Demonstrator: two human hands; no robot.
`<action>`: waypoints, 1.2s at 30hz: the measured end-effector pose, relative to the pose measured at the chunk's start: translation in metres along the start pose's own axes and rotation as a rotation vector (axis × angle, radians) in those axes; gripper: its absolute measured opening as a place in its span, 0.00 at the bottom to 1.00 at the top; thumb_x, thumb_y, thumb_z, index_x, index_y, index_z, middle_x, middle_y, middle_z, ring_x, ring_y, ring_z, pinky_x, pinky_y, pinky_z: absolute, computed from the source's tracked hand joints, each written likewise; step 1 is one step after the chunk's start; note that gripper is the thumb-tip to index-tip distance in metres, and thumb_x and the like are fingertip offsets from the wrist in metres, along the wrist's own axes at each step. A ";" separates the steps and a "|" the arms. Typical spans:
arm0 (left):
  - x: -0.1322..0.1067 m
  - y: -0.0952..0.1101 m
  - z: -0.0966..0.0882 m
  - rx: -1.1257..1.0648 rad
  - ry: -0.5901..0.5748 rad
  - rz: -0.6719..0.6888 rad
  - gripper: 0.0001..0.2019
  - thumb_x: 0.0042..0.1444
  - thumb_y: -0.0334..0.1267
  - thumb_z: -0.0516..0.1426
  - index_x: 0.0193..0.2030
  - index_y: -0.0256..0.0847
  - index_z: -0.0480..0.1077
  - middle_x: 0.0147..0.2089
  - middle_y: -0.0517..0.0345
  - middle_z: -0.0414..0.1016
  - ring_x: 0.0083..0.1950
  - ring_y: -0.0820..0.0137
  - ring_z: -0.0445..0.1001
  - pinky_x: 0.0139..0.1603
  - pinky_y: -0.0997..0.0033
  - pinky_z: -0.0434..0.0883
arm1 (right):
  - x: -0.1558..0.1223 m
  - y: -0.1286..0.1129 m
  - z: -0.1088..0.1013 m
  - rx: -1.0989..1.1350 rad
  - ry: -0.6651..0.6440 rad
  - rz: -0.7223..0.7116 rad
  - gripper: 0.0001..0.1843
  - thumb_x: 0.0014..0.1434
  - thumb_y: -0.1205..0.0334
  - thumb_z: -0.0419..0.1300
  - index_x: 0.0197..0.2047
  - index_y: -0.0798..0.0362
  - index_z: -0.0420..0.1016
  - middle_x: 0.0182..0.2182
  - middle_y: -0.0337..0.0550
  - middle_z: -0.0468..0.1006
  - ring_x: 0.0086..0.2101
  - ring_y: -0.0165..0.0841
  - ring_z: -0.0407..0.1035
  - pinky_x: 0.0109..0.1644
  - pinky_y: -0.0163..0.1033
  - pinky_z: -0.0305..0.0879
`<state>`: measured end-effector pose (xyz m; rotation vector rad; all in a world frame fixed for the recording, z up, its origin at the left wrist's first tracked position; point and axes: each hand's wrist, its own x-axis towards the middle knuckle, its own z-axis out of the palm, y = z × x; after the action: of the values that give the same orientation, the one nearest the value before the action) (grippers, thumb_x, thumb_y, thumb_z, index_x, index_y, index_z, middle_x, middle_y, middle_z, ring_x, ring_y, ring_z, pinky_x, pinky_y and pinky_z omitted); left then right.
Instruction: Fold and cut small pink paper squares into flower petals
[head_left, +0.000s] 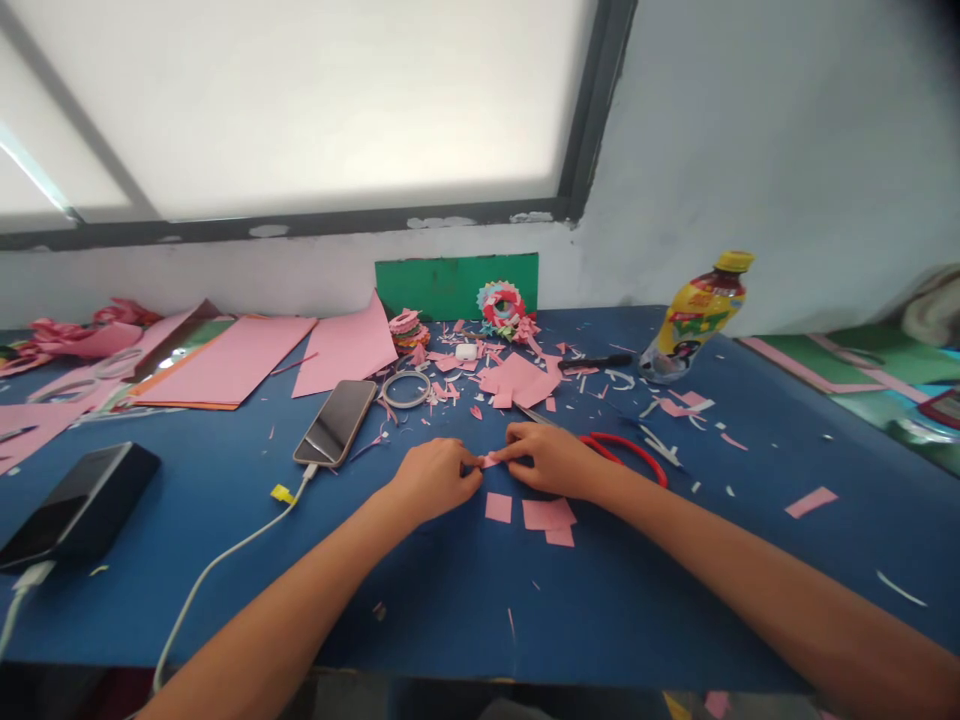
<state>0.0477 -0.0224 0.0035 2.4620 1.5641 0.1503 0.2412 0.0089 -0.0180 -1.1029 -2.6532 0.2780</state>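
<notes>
Between my fingertips a small piece of pink paper (490, 460) lies low over the blue table. My left hand (442, 478) is closed at its left end, fingers pinched together. From the other side my right hand (547, 458) presses or grips its right end with bent fingers. Just below lie a pink paper square (499, 507) and a few overlapping pink pieces (547, 514). Red-handled scissors (634, 450) rest partly behind my right hand, their blades pointing toward a stack of pink paper (519, 378).
A phone (335, 424) on a white cable and a dark power bank (79, 505) stand left. A tape roll (406, 389), pink sheets (225, 362) and scraps spread behind. A tilted drink bottle (694, 320) and black pen (596, 362) are right. The table's front edge (420, 675) runs below.
</notes>
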 end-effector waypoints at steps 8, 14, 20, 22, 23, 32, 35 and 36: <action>0.002 -0.004 0.003 -0.085 0.067 -0.030 0.12 0.52 0.43 0.52 0.30 0.44 0.75 0.29 0.57 0.75 0.30 0.68 0.71 0.25 0.73 0.58 | -0.002 0.005 -0.001 0.058 0.022 -0.007 0.14 0.55 0.65 0.54 0.42 0.48 0.78 0.31 0.42 0.71 0.32 0.30 0.66 0.36 0.34 0.60; 0.010 -0.008 0.012 -0.212 0.139 -0.010 0.12 0.52 0.47 0.53 0.31 0.42 0.72 0.31 0.59 0.74 0.30 0.70 0.69 0.26 0.75 0.59 | -0.004 0.003 0.000 0.078 0.034 0.001 0.12 0.55 0.60 0.56 0.41 0.50 0.77 0.32 0.43 0.71 0.33 0.31 0.67 0.36 0.35 0.60; 0.015 -0.018 0.015 -0.339 0.117 0.000 0.12 0.51 0.47 0.55 0.31 0.41 0.75 0.30 0.60 0.76 0.29 0.72 0.70 0.27 0.76 0.62 | -0.002 -0.002 0.004 0.133 0.078 0.062 0.13 0.58 0.55 0.54 0.38 0.52 0.76 0.34 0.44 0.72 0.35 0.32 0.67 0.38 0.36 0.60; 0.016 -0.019 0.014 -0.366 0.099 0.014 0.13 0.51 0.47 0.55 0.31 0.41 0.75 0.29 0.61 0.76 0.29 0.73 0.70 0.27 0.77 0.62 | -0.001 -0.002 0.005 0.158 0.086 0.085 0.12 0.59 0.57 0.54 0.37 0.52 0.76 0.33 0.43 0.72 0.35 0.31 0.67 0.38 0.36 0.60; 0.017 -0.019 0.013 -0.374 0.095 0.018 0.14 0.51 0.48 0.55 0.31 0.41 0.75 0.29 0.60 0.76 0.29 0.73 0.70 0.28 0.77 0.62 | 0.000 -0.001 0.006 0.170 0.087 0.092 0.11 0.58 0.57 0.54 0.37 0.52 0.76 0.32 0.42 0.73 0.34 0.31 0.67 0.38 0.35 0.60; 0.019 -0.016 0.010 -0.352 0.105 0.033 0.12 0.49 0.47 0.56 0.32 0.45 0.77 0.31 0.60 0.75 0.32 0.71 0.70 0.29 0.76 0.61 | 0.002 0.001 0.008 0.229 0.108 0.119 0.08 0.57 0.62 0.56 0.35 0.52 0.76 0.30 0.41 0.73 0.30 0.29 0.66 0.33 0.34 0.57; 0.020 -0.017 0.011 -0.349 0.108 0.029 0.12 0.48 0.48 0.57 0.32 0.44 0.76 0.32 0.60 0.75 0.32 0.71 0.69 0.28 0.75 0.61 | 0.002 0.001 0.009 0.249 0.110 0.118 0.08 0.56 0.62 0.56 0.35 0.52 0.76 0.28 0.40 0.73 0.29 0.28 0.65 0.32 0.33 0.56; 0.020 -0.017 0.011 -0.353 0.108 0.029 0.12 0.48 0.47 0.57 0.32 0.44 0.77 0.32 0.59 0.76 0.32 0.71 0.70 0.29 0.75 0.61 | 0.002 0.002 0.009 0.256 0.111 0.119 0.08 0.56 0.62 0.56 0.34 0.52 0.76 0.28 0.40 0.73 0.28 0.28 0.64 0.32 0.33 0.56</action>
<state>0.0435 0.0012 -0.0123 2.2307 1.4008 0.5245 0.2385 0.0106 -0.0264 -1.1559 -2.3793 0.5456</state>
